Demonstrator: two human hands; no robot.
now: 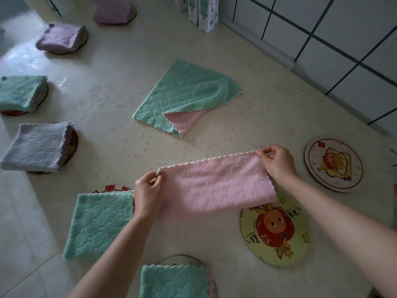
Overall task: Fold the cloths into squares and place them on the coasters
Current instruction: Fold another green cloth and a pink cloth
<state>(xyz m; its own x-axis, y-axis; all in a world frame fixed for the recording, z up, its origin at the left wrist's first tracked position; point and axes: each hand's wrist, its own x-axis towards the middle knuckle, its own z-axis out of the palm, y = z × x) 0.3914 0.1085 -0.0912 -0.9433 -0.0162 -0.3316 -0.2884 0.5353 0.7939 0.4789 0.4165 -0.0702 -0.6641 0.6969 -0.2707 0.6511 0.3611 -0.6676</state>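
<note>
Two hands held a pink cloth [217, 186], folded into a long strip, over the table [107, 117] towards its near edge. The left hand [148, 190] pinched the strip's upper left corner between thumb and curled fingers, and the right hand [277, 162] pinched the upper right corner in the same way. The strip's lower right end hung over the top of a bare coaster with a red cartoon [275, 233]; whether it touched could not be told. A second bare coaster [334, 165] lay near the table's right side. An unfolded green cloth [184, 97], pink underneath, lay flat at mid-table. A folded green cloth [98, 224] sat just beside the left hand, on a red-and-white coaster [111, 188]. A folded grey cloth [38, 146] rested on a coaster at the left edge.
</note>
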